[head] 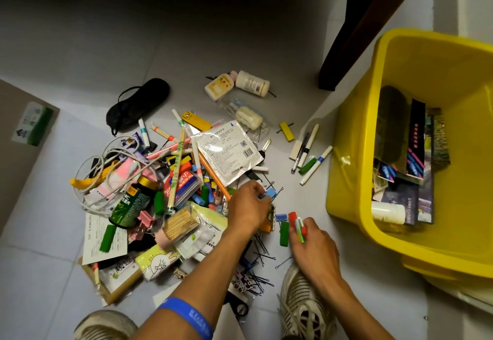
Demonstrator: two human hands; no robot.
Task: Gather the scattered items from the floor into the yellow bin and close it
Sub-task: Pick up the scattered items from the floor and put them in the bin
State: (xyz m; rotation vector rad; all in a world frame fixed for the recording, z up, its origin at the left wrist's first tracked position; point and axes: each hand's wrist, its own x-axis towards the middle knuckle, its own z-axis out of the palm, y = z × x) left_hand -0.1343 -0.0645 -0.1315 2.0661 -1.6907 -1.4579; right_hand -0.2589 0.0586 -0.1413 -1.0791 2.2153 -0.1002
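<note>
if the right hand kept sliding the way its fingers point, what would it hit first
The right hand, already holding a red piece, points up and slightly left. First in line looks like the small blue clip just past its fingertips, though depth is uncertain.

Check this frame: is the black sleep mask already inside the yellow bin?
No, the black sleep mask lies on the floor at the far left of the pile, well apart from the yellow bin.

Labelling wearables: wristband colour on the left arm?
Blue wristband, faint lettering; head view.
</note>
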